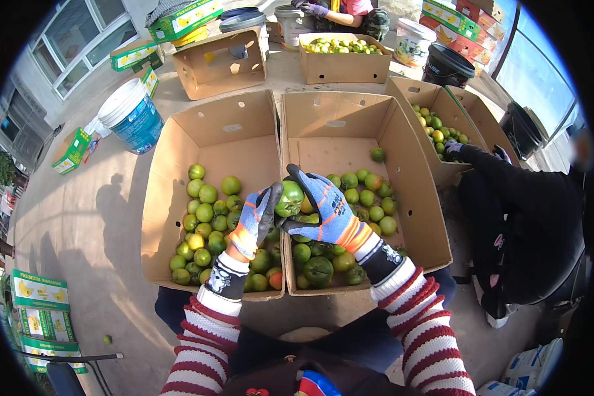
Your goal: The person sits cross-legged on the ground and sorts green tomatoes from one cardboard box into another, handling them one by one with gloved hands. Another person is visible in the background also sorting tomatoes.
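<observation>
A large green tomato [290, 199] is held between my two gloved hands, above the seam where two cardboard boxes meet. My left hand [256, 215] presses on its left side, and my right hand [326, 208] wraps its right side with the thumb and fingers. Below my left hand, the left cardboard box [237, 143] holds many green tomatoes and a few turning yellow or red. Under my right hand, the right cardboard box [339, 123] contains more green tomatoes, including a big dark green tomato [318, 271] near its front. My forearms hide part of both piles.
At right, a person in black [524, 213] reaches into another tomato box [406, 106]. A second person [349, 15] sits behind a filled box [346, 69] at the back. Left stands a blue-and-white bucket [138, 123]. A loose tomato [108, 339] lies on the floor.
</observation>
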Demonstrator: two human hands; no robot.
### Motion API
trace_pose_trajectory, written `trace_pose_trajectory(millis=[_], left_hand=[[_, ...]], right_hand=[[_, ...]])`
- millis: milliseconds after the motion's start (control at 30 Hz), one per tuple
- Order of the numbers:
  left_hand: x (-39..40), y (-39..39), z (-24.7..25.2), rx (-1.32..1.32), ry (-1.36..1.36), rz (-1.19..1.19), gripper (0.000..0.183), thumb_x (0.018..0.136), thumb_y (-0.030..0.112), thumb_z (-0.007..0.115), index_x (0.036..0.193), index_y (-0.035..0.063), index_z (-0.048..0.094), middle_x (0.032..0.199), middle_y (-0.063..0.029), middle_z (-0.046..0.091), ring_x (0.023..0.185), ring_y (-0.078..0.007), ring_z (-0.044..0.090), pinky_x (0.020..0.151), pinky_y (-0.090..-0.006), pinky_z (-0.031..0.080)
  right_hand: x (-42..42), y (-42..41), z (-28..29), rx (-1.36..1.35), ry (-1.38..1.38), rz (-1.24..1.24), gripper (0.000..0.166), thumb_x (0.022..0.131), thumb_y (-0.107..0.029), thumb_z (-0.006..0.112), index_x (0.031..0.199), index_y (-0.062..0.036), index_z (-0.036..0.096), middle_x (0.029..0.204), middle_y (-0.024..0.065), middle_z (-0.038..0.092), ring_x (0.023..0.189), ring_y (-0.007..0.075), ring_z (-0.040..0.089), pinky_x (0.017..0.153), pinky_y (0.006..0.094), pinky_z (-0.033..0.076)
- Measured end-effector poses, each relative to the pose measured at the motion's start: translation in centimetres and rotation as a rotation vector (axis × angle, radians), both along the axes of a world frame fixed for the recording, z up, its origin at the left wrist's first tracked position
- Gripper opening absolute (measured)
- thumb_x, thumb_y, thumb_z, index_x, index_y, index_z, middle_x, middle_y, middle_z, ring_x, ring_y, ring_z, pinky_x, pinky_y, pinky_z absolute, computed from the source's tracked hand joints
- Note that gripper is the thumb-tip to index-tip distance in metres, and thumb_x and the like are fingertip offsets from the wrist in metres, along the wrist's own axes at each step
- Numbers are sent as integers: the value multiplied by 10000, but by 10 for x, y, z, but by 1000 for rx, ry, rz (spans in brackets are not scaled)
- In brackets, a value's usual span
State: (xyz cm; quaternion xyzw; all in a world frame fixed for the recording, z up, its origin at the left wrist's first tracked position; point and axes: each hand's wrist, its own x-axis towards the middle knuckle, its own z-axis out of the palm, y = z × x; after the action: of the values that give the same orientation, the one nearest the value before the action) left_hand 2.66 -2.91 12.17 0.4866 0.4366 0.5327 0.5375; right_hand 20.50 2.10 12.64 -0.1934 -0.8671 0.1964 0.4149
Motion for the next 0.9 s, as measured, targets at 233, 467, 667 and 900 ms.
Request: trace_pose_trajectory(millis=[233,467,667,900], left_hand=[[4,10,-15,122,265,113,450,958,386,512,961,-44,648,703,-5,607,667,-77,538,617,-250,452],[-68,48,-84,-110,656,199,538,879,496,535,1249,106,549,977,-127,643,894,-207,628,808,-328,476],[-34,41,-127,-418,1596,-446,780,763,539,603,1406,158,378,1382,-124,466,1288,-294,423,1067,-450,290],[-41,51,-137,-482,1463,-276,730,782,555,582,1357,123,452,1335,-149,510,1228,-313,487,1032,-438,346]], right_hand=[[8,5,0,101,22,-124,769,577,-401,822,1203,-46,552,982,130,624,917,332,589,887,409,437],[27,28,-2,-28,-185,-232,650,600,-469,791,1090,-92,589,980,143,636,948,342,584,908,434,429],[29,26,-19,-160,-795,-146,726,635,-585,724,1162,-105,583,1060,148,634,1092,319,545,1052,410,313],[32,39,-34,-216,-1284,-350,807,650,-609,696,1239,-80,541,1212,123,588,1226,299,466,1085,425,259]])
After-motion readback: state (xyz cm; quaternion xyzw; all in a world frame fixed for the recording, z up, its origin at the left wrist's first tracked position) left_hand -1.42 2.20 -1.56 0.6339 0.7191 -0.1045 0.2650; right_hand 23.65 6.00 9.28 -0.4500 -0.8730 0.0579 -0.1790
